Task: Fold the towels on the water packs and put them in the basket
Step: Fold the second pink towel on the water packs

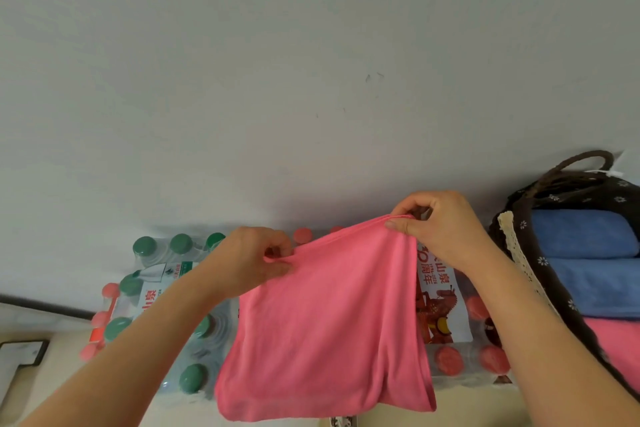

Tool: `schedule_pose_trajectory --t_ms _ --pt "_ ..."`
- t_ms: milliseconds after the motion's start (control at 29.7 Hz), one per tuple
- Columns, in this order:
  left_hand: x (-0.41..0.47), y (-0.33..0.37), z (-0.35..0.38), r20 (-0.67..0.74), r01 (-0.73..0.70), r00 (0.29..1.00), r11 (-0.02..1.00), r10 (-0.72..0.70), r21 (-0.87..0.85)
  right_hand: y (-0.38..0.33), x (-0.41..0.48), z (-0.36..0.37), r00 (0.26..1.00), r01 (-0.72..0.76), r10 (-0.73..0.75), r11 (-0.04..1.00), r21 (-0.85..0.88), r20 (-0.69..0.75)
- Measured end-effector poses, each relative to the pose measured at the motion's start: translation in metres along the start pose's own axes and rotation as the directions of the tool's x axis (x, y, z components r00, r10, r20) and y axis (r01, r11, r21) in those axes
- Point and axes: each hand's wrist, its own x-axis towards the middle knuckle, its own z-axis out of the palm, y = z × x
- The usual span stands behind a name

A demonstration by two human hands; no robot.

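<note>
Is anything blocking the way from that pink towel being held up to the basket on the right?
Nothing visible does. The left hand and right hand pinch the pink towel over the water packs; only the right forearm lies between it and the basket, which holds folded blue towels.

The right label (437, 288), on the red-cap pack (449, 359), reads "山泉" and below it "周年" in red characters, turned sideways. The left label (149, 300), on the green-cap pack (192, 378), shows "山泉" in red. Its small green print cannot be read.
</note>
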Motion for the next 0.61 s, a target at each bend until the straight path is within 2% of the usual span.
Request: schedule_pose_trajectory --t_ms 67,168,337,404,471,538,606 --pt "-0.007 -0.002 -0.004 0.005 -0.015 1.0 0.999 0.015 0.038 -0.005 -0.003 -0.004 1.0 -0.004 0.004 1.0 0.007 -0.011" --pt "-0.018 -0.007 -0.016 -0.09 0.023 0.996 0.999 -0.02 0.036 -0.011 -0.008 -0.009 1.0 -0.026 0.026 0.999 0.034 -0.017" --pt "-0.041 -0.003 -0.04 -0.265 0.064 0.959 0.987 -0.103 -0.15 -0.032 -0.021 -0.024 0.992 -0.115 0.122 0.973 0.199 -0.024" --pt "-0.051 0.006 -0.054 -0.297 0.048 0.949 0.981 -0.103 -0.187 -0.046 -0.027 -0.033 0.994 -0.094 0.104 0.954 0.285 -0.021" --pt "-0.064 0.013 -0.071 -0.327 0.023 0.94 0.977 -0.093 -0.214 -0.062 -0.036 -0.046 0.998 -0.047 0.055 0.962 0.267 -0.022" --pt "-0.075 0.021 -0.087 -0.367 -0.012 0.928 0.983 -0.056 -0.182 -0.081 -0.046 -0.063 1.0 0.002 0.001 0.979 0.202 -0.016" --pt "-0.083 0.031 -0.1 -0.399 -0.031 0.917 0.999 0.014 -0.036 -0.1 -0.054 -0.077 0.999 0.041 -0.036 0.988 0.15 -0.032"
